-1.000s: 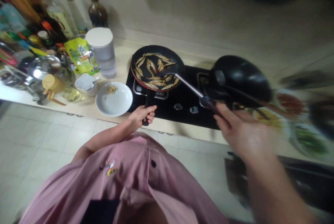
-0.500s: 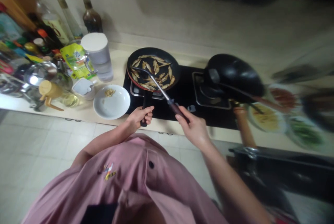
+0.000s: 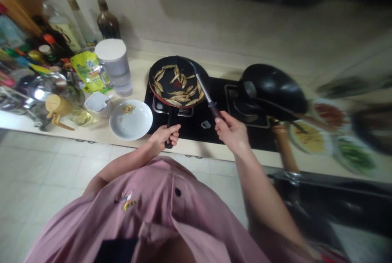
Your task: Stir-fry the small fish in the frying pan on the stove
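My left hand (image 3: pixel 166 136) is wrapped round the black handle of a frying pan (image 3: pixel 167 84), which sits on the left burner. Several small browned fish (image 3: pixel 180 99) lie in the pan, most of them along its near side and left. In my right hand (image 3: pixel 232 131) is the dark handle of a spatula (image 3: pixel 206 89) with a metal shaft. Its black head reaches over the far right part of the pan and is hard to make out against the dark surface.
A black wok (image 3: pixel 275 89) leans over the right burner. Left of the stove stand a white plate (image 3: pixel 131 128) with chopped bits, a water jug (image 3: pixel 115 67), an oil pot (image 3: pixel 59 108) and several bottles (image 3: pixel 108 22). Plates of yellow food (image 3: pixel 309 138) and greens (image 3: pixel 355 154) are at right.
The spatula's head has swung from the pan's left to its far right, and my right hand has shifted slightly right. Some fish have been moved about. My left hand stays put.
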The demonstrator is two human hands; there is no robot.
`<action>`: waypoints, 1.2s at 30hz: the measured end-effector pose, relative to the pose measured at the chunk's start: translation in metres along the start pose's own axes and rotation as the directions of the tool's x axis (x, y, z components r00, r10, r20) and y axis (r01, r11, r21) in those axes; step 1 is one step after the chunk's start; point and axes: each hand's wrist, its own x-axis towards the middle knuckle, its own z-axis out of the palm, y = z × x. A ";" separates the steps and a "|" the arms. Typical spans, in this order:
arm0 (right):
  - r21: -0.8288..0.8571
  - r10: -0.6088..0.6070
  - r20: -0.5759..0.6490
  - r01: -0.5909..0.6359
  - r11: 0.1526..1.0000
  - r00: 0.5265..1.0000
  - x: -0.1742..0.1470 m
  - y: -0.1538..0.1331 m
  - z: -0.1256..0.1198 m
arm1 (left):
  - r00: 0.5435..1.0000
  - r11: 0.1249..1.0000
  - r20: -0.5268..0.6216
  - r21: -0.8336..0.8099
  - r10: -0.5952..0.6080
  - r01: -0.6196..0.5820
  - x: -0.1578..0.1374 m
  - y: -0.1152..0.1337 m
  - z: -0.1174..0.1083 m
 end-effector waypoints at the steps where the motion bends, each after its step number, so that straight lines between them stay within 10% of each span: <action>1: 0.086 0.053 0.001 -0.053 0.995 0.999 0.004 -0.001 0.004 | 1.000 1.000 -0.006 0.002 0.001 -0.001 0.000 0.000 0.000; 11: 0.193 0.140 0.008 -0.138 0.971 0.990 0.036 -0.013 0.025 | 1.000 1.000 -0.023 -0.006 -0.001 0.001 -0.001 0.001 0.002; 36: 0.417 0.250 0.212 -0.319 0.851 0.945 -0.001 -0.039 0.011 | 1.000 1.000 0.024 0.010 -0.003 0.003 0.005 -0.002 -0.005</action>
